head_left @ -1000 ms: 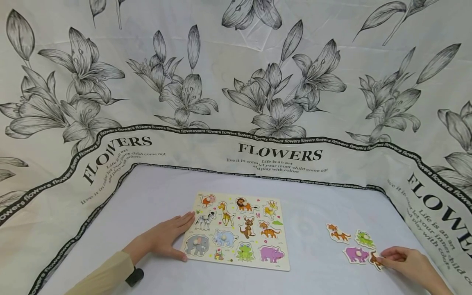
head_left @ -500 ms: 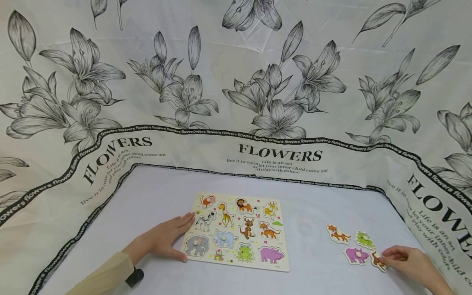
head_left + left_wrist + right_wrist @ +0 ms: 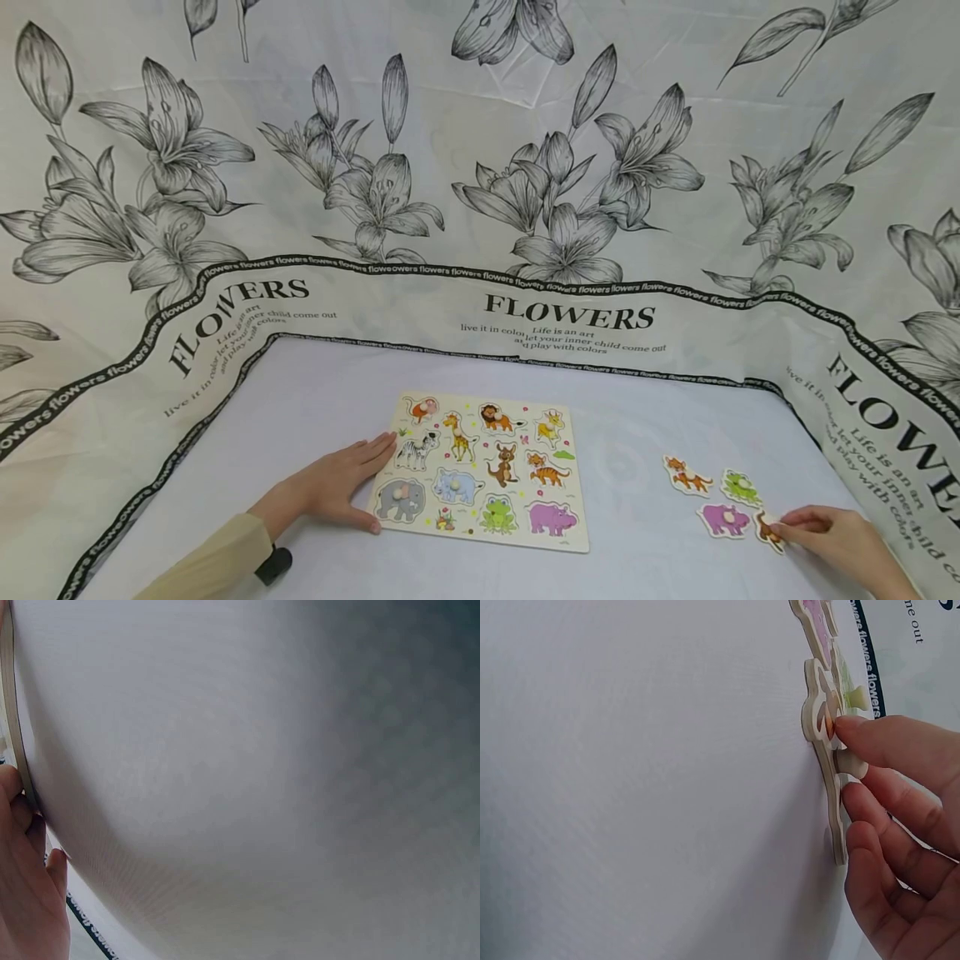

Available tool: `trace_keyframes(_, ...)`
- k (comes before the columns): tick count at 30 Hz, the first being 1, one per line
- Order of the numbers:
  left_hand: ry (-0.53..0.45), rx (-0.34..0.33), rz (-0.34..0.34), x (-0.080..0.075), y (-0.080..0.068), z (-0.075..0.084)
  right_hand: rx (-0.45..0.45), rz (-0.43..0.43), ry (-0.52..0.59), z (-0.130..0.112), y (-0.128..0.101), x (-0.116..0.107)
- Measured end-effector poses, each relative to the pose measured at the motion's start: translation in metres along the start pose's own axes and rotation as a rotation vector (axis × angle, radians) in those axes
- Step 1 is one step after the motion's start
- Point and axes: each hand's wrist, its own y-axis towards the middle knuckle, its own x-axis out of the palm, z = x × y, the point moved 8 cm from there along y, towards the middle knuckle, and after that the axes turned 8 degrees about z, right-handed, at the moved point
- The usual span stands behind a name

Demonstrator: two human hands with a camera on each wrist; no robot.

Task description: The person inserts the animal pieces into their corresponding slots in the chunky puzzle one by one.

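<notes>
A wooden animal puzzle board (image 3: 480,533) lies on the white cloth in the head view. My left hand (image 3: 341,486) rests against its left edge, fingers extended and thumb spread along the near corner. In the left wrist view, the same hand (image 3: 30,885) touches the board's edge (image 3: 11,705). At the right, my right hand (image 3: 836,537) pinches a brown kangaroo puzzle piece (image 3: 768,531). The right wrist view shows thumb and fingers around its knob (image 3: 851,763). Beside it lie a purple hippo piece (image 3: 724,520), a green frog piece (image 3: 741,487) and an orange tiger piece (image 3: 686,473).
Knobs show on several animals on the board, including the elephant (image 3: 400,500) and lion (image 3: 498,418). White cloth (image 3: 622,500) separates the board from the loose pieces. A flower-printed curtain (image 3: 420,225) with black border bands rises behind and at both sides.
The kangaroo piece has shifted slightly right, away from the hippo piece, with my right hand on it. My left hand and the board have stayed in place.
</notes>
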Motion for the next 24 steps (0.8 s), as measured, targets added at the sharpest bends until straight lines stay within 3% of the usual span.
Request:
trace_keyframes(9,-0.008,-0.009,-0.014,0.001,0.000,0.000,-0.001,0.005,-0.029,0.000,-0.001,0.000)
trace_keyframes(24,-0.014,-0.032,-0.034,0.003,0.000,-0.002,-0.013,0.107,-0.016,-0.019,-0.013,-0.019)
